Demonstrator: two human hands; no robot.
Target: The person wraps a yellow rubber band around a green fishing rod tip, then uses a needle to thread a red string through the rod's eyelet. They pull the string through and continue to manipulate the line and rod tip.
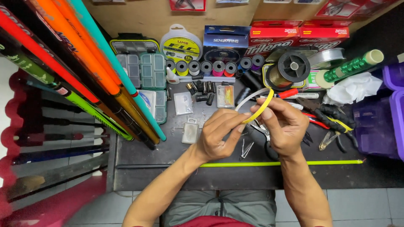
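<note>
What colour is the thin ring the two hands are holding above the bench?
The ring is yellow outside and whitish inside, pinched between left hand and right hand; head view shows it.

A thin yellow-and-white ring is pinched between left hand and right hand, above the yellow-green rod. Pliers are seen right of the ring.

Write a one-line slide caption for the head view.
Both hands, left hand and right hand, hold a thin yellow-and-white ring above a cluttered black workbench.
</note>
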